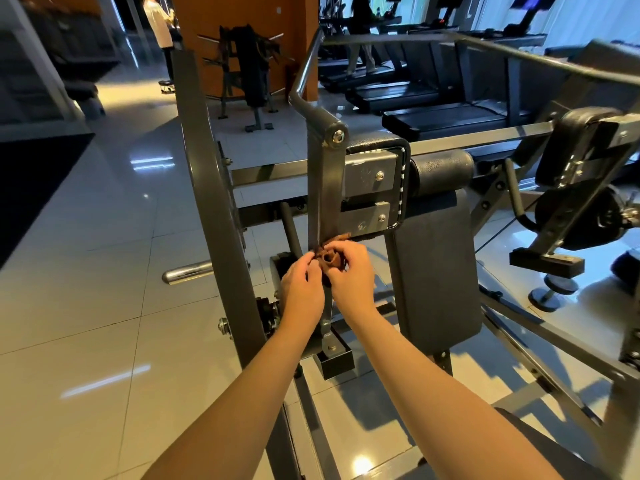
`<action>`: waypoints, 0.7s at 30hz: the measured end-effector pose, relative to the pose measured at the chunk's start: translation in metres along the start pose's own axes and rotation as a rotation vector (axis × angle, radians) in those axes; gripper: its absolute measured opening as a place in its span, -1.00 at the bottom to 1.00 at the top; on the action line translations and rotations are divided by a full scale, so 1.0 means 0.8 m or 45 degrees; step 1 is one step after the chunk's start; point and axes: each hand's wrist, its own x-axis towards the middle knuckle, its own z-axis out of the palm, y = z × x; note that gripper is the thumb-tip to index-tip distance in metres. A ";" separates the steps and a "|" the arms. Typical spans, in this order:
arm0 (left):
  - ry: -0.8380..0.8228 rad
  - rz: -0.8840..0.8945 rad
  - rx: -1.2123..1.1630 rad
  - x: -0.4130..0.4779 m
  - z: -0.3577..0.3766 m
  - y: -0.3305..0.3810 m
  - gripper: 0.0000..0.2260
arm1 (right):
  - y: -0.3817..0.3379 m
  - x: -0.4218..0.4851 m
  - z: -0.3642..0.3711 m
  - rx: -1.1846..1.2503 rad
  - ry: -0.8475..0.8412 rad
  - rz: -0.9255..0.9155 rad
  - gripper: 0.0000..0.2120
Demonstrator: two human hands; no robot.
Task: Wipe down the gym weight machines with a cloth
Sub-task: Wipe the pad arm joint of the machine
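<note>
A small brown cloth [333,258] is bunched against the lower part of a grey upright lever arm [323,188] of a weight machine. My left hand [300,292] pinches the cloth from the left. From the right, my right hand [351,271] grips the same cloth. Both hands meet around the arm, just below two grey metal brackets [369,174]. A black back pad [434,271] hangs to the right of the hands. The arm's chrome handle [308,67] rises to the upper left.
A curved grey frame plate [214,216] stands left of my hands, with a chrome weight peg [185,273] sticking out. Black roller pads [581,157] sit at right. Treadmills [433,95] line the back; a person [162,29] stands far left. Glossy tile floor [86,306] spreads left.
</note>
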 end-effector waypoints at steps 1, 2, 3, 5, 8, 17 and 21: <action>0.003 0.040 0.126 0.000 0.001 -0.002 -0.66 | 0.014 -0.005 0.003 0.010 -0.009 0.086 -0.68; 0.006 0.080 0.227 0.000 0.001 -0.003 -0.65 | 0.026 -0.010 0.006 0.044 -0.021 0.182 -0.66; 0.005 0.107 0.283 0.000 0.001 -0.002 -0.64 | 0.033 -0.015 0.007 0.078 -0.036 0.266 -0.64; 0.012 0.149 0.326 -0.002 -0.002 0.001 -0.65 | 0.038 -0.018 0.005 0.145 -0.049 0.351 -0.69; 0.097 0.406 0.447 -0.014 -0.010 0.005 -0.69 | 0.033 -0.018 -0.007 0.262 -0.068 0.322 -0.85; -0.129 0.353 0.262 -0.076 0.037 0.000 -0.68 | 0.052 -0.025 -0.065 0.503 -0.184 0.400 -0.78; -0.074 0.136 -0.029 -0.082 0.050 0.001 -0.66 | 0.045 -0.020 -0.080 0.380 -0.324 0.432 -0.78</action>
